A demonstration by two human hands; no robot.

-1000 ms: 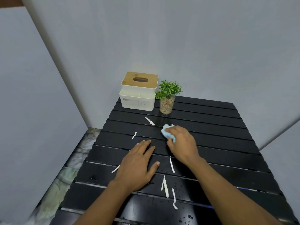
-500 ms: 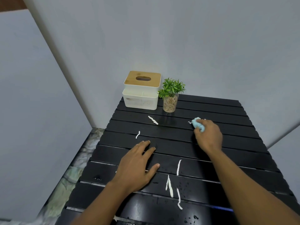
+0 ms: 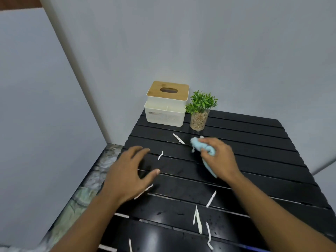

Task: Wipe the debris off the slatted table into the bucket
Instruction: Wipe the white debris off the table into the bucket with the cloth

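your right hand grips the crumpled light-blue cloth on the black slatted tabletop; your left hand lies open, fingers spread. white paper scraps lie scattered, unswept; no bucket in view: barely begun.

The potted plant stands at the far edge of the slatted table, tissue box just left of it. Just before the plant lies the cloth (under the right hand); debris strips lie before it, the left hand before-left
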